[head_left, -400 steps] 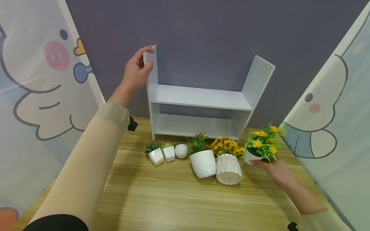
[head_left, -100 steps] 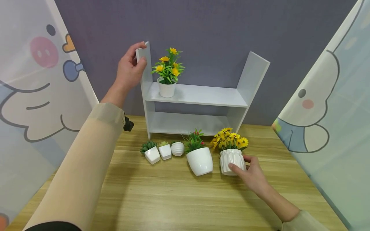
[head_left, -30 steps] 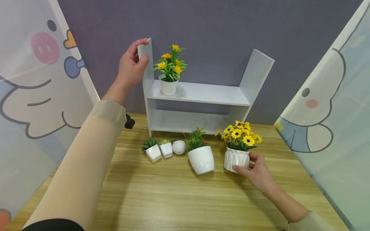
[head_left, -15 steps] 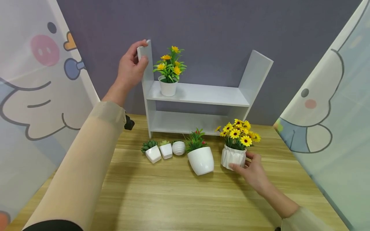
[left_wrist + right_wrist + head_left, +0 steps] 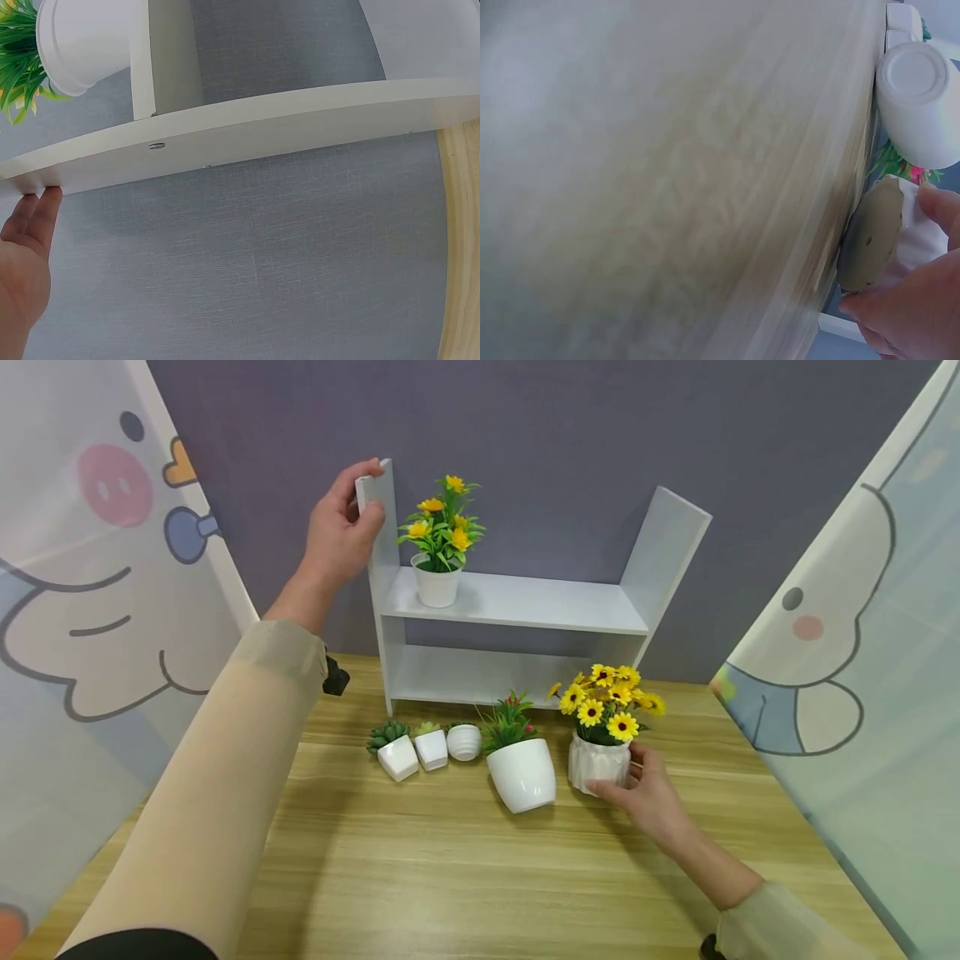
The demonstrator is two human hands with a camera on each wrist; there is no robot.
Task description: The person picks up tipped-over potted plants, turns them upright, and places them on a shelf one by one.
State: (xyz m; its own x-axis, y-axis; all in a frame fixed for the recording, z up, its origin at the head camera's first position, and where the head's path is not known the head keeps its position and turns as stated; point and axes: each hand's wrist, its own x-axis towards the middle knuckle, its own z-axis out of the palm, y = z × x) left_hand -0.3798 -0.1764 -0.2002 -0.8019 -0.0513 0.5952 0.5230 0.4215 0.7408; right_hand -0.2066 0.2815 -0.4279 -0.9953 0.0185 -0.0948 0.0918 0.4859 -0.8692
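My left hand [image 5: 341, 531] grips the top of the left side panel of a white two-tier shelf [image 5: 540, 600]. In the left wrist view its fingers [image 5: 43, 217] touch the panel's outer face. At the right, my right hand [image 5: 654, 797] holds a ruffled white flowerpot [image 5: 596, 763] of yellow daisies, thumb at the front and fingers round the right side. The pot's flat underside, with a small hole, shows in the right wrist view. A small white pot with yellow flowers [image 5: 437, 587] stands upright at the left of the upper shelf board.
Left of the held flowerpot, a larger white pot [image 5: 522, 777] with red-tipped greenery lies tilted on the wooden table [image 5: 450, 877]. Several small white succulent pots [image 5: 431, 750] lie in a row before the shelf. Printed curtains [image 5: 817, 668] flank the table; a grey wall stands behind.
The small yellow-flowered pot has gone from my right hand to the upper shelf board. My right hand then took the daisy flowerpot and has lately shifted it slightly left. The left hand keeps its grip.
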